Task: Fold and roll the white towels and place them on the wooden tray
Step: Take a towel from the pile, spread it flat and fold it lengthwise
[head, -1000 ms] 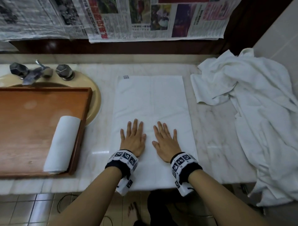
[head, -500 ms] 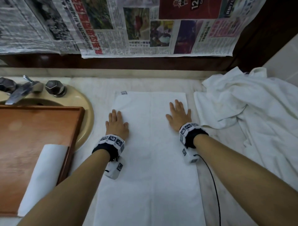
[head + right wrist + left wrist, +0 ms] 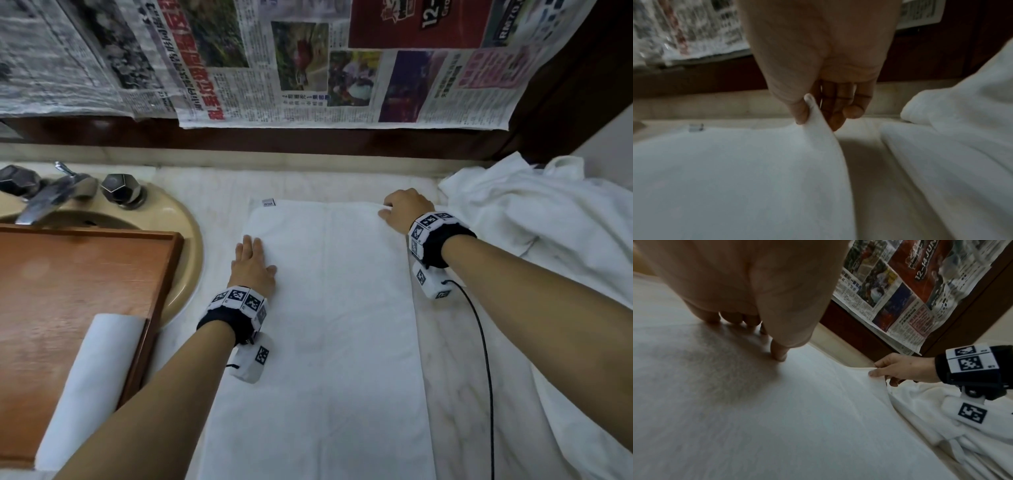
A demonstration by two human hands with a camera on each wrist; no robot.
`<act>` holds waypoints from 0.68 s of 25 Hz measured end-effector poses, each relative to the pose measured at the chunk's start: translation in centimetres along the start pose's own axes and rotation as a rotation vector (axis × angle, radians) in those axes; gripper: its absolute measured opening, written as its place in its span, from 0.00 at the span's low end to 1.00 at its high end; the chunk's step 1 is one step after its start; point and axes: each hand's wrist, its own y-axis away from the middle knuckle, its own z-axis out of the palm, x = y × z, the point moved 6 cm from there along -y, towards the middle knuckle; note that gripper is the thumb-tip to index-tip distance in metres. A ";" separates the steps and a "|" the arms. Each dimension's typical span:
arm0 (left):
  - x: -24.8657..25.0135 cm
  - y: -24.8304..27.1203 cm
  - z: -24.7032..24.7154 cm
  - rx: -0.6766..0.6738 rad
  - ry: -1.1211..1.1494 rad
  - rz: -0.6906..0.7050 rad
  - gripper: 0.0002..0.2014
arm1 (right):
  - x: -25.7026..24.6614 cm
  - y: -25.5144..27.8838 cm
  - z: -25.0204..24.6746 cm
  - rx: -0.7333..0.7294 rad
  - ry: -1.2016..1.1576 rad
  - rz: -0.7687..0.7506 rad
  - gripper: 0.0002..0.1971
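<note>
A white towel (image 3: 329, 325) lies flat and lengthwise on the marble counter, label tag at its far left corner. My left hand (image 3: 251, 265) rests flat on its left side, fingers straight, thumb tip pressing the cloth (image 3: 779, 356). My right hand (image 3: 402, 209) pinches the towel's far right corner between thumb and fingers and lifts it slightly (image 3: 812, 110). A rolled white towel (image 3: 90, 383) lies at the right edge of the wooden tray (image 3: 68, 274), which sits over the sink at the left.
A heap of loose white towels (image 3: 548, 257) covers the counter's right side. The beige sink rim (image 3: 186, 246) and metal faucet (image 3: 51, 197) are at the far left. Newspaper sheets (image 3: 308, 68) hang on the wall behind. A black cable (image 3: 479, 342) trails from my right wrist.
Both hands slid away from me up the towel, from its near middle to its far end. The right hand went from flat to pinching the far right corner.
</note>
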 end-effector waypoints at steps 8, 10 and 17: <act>10.6 7.7 1.1 -0.067 0.529 0.223 0.26 | -7.2 2.6 -3.1 -0.145 -1.015 0.050 0.05; 12.0 9.1 2.8 -0.209 0.488 0.242 0.23 | -8.1 3.1 -3.7 -0.163 -1.060 0.061 0.03; 8.9 9.2 -2.0 -0.263 0.883 0.133 0.19 | -9.1 3.9 -4.8 -0.119 -1.000 0.163 0.10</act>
